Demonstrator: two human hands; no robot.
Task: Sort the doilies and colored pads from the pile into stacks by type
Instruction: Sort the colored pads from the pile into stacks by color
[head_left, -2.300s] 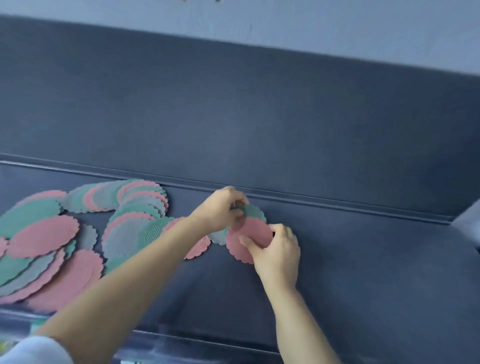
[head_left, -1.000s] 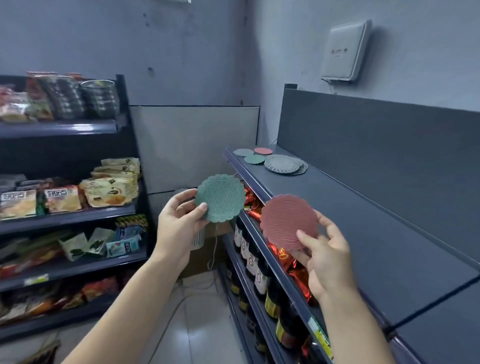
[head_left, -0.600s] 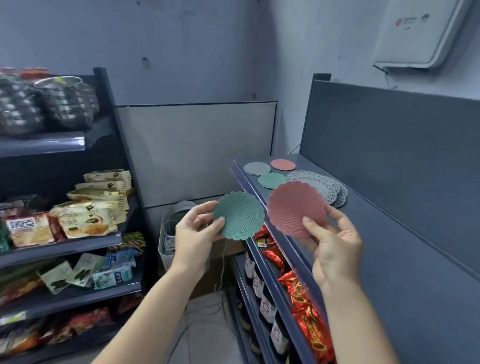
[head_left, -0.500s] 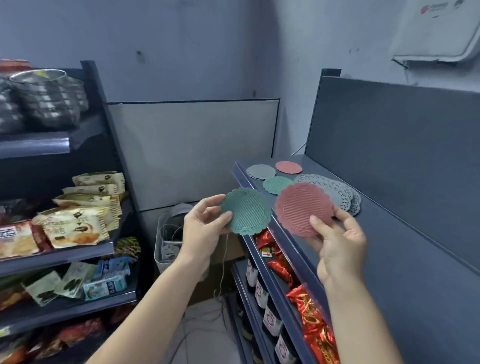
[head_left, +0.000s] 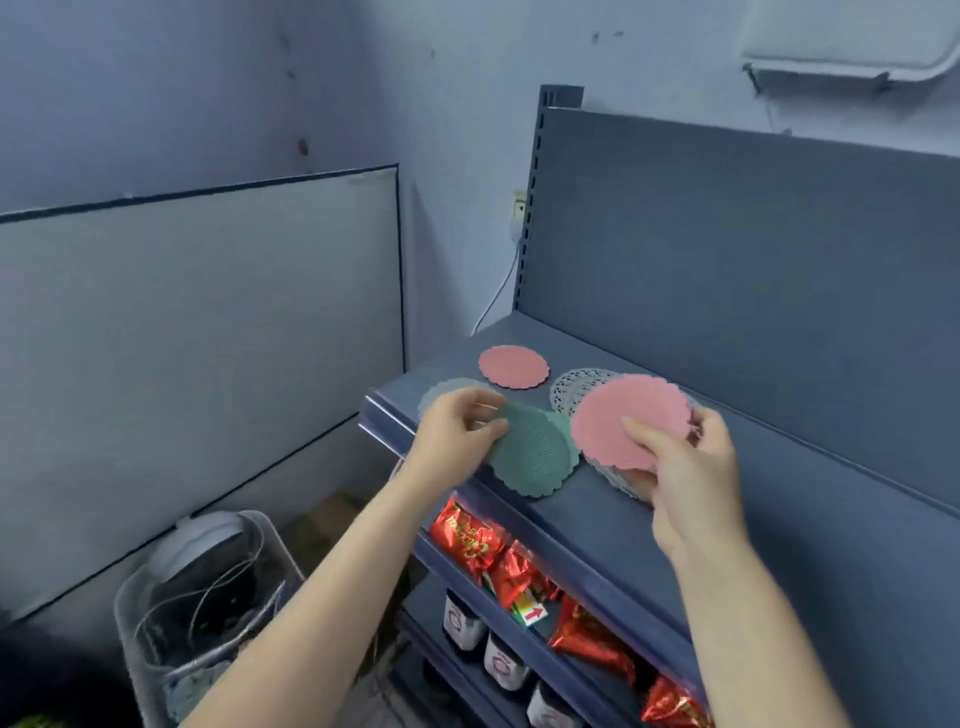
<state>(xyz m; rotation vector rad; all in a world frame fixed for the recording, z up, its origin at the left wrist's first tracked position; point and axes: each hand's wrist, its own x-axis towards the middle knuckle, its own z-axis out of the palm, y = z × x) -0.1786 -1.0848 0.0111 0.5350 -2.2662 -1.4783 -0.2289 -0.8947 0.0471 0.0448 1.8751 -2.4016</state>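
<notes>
My left hand (head_left: 457, 431) pinches a green scalloped pad (head_left: 530, 452) by its left edge and holds it low over the dark shelf top (head_left: 597, 519); another green edge shows just beneath it. My right hand (head_left: 680, 467) pinches a pink pad (head_left: 623, 421) and holds it tilted above a stack of white lace doilies (head_left: 576, 387), hiding most of them. A second pink pad (head_left: 513, 366) lies flat at the far end of the shelf. A grey pad (head_left: 452, 389) lies beside it, partly hidden by my left hand.
The shelf's upright back panel (head_left: 727, 249) rises on the right. Red snack packets (head_left: 467, 540) and jars (head_left: 462, 618) fill the shelves below. A clear bin with cables (head_left: 208, 592) stands on the floor at lower left, in front of a grey wall panel (head_left: 208, 338).
I turned from the pile to the shelf's far end. Both hands carried the green and pink pads forward and down over the sorted stacks.
</notes>
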